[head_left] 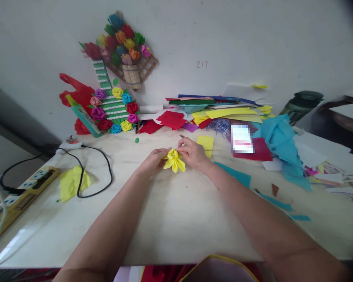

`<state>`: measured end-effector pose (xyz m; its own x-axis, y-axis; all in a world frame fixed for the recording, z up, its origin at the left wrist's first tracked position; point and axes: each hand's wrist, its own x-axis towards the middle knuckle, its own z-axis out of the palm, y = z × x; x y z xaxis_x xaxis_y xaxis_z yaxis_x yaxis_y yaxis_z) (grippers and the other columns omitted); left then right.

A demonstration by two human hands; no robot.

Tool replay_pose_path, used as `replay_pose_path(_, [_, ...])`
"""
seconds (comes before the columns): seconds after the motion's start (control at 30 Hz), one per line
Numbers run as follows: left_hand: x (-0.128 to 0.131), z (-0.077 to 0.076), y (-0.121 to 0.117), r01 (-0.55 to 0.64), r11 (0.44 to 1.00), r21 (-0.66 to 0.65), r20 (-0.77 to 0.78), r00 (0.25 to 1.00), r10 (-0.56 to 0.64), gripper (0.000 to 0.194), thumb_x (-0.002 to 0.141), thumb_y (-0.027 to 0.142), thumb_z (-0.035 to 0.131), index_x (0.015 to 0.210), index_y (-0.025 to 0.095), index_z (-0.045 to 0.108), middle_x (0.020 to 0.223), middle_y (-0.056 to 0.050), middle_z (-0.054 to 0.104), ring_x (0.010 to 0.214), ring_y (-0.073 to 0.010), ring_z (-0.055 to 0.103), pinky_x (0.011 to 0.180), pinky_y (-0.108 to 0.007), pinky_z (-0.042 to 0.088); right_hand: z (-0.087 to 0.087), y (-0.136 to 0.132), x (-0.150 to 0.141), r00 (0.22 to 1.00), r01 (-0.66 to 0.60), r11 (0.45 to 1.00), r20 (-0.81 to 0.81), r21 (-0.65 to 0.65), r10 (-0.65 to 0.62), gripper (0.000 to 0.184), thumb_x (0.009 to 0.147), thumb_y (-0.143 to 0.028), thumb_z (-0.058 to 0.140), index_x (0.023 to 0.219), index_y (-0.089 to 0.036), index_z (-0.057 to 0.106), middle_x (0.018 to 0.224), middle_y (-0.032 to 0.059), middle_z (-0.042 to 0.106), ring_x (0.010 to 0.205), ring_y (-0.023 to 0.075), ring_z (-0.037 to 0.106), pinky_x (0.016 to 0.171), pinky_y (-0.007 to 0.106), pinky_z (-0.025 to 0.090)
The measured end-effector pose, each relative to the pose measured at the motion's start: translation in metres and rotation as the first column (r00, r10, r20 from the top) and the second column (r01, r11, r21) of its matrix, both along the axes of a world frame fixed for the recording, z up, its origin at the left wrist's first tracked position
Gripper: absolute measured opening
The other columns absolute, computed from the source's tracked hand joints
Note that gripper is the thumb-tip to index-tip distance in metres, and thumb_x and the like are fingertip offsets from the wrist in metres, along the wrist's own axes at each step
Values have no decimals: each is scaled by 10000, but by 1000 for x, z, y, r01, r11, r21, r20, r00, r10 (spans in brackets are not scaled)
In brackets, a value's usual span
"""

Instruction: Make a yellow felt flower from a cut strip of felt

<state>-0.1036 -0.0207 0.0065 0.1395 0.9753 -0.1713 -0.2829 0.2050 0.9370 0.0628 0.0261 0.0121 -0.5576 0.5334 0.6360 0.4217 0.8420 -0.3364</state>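
Note:
A yellow crepe-paper flower (174, 160) with spread, pointed petals is held just above the table between my two hands. My left hand (159, 157) closes on its left side, with some fingers hidden behind the petals. The thumb and fingertips of my right hand (192, 152) pinch its upper right edge. A dark, thin tip (181, 136) pokes out above my right fingers, and a thin pale stick (213, 149) shows to the right of that hand. Whether these two belong together I cannot tell. Behind my right hand lies a yellow paper square (206, 143).
A glue bottle (85, 117) leans by a flower-trimmed green guitar shape (113, 105). Stacked coloured paper (223, 109) lines the wall. A phone (241, 139), blue crepe paper (282, 137) and scraps lie right. On the left are a power strip (32, 190) and black cable (110, 164).

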Motion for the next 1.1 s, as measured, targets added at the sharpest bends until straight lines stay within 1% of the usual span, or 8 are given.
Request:
replay_pose_path(0.17, [0,0,-1,-29,1000,5,-1,1000,29,239,620,319,632,672,97,559,538,-12,546,451,-82,502,445,-193,374,-2,1,0,1000,-4,1000,2,-26,4,198,738,-154,469,774,-216,654,910,2,554,722,90,514,592,206,392])
replay_pose_path(0.33, [3,-3,-2,-50,998,31,-27,998,51,247,571,297,664,664,93,562,560,-29,573,494,-104,528,486,-209,387,-2,6,2,1000,-30,993,5,-117,31,166,729,-181,497,781,-203,653,902,6,559,680,81,505,563,207,385])
replay_pose_path(0.47, [5,-5,-2,-40,998,45,-56,998,42,255,579,315,657,683,99,570,570,-32,579,507,-110,531,496,-215,383,-2,9,4,998,-53,984,17,-170,56,158,720,-181,509,785,-200,651,890,2,562,657,73,500,558,207,386])
replay_pose_path(0.7, [5,-5,-3,-28,998,64,-81,996,33,284,586,354,647,714,107,595,571,-25,575,508,-106,525,501,-217,376,-7,14,5,995,-97,978,14,-182,101,170,719,-168,510,816,-210,642,903,2,561,687,77,510,595,219,407])
replay_pose_path(0.8, [4,-6,-3,-35,997,75,-83,996,41,302,578,357,652,728,99,603,571,-32,575,505,-108,525,494,-217,377,-7,13,5,996,-70,980,42,-188,79,180,724,-169,509,836,-221,639,904,-2,568,719,85,519,616,227,417])
replay_pose_path(0.93, [2,-8,-1,-41,995,92,-126,991,53,315,588,362,644,747,94,601,578,-41,578,525,-122,534,500,-224,387,-3,12,6,993,-54,981,94,-188,73,189,750,-191,491,861,-238,638,878,-5,577,753,95,524,650,240,424])
replay_pose_path(1.1, [0,-5,-3,-1,991,136,-210,977,30,306,611,364,626,757,97,605,641,-55,605,565,-137,549,549,-245,407,1,15,8,982,-90,972,143,-215,123,195,759,-224,489,881,-218,640,917,17,560,774,99,523,674,249,428])
